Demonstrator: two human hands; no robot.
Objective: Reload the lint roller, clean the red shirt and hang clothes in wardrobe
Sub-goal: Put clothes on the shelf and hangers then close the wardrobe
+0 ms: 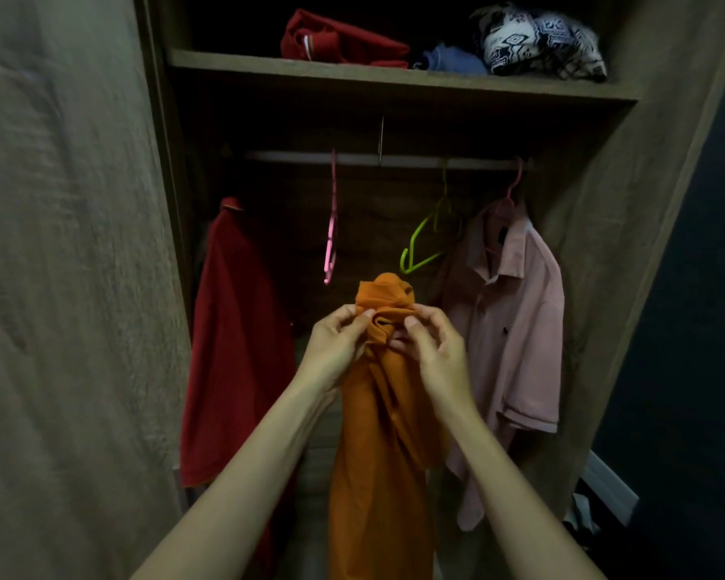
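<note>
In front of the open wardrobe I hold an orange shirt up by its collar; it hangs down between my forearms. My left hand pinches the collar's left side and my right hand pinches its right side. Behind it runs the hanging rail. A red shirt hangs at the rail's left end and a pink shirt hangs on a pink hanger at the right. Between them hang an empty pink hanger and an empty green hanger, just above the orange collar.
The wardrobe door stands open on my left. A shelf above the rail carries a folded red garment, a blue one and a black-and-white patterned bundle. Dark wall and some clutter lie low on the right.
</note>
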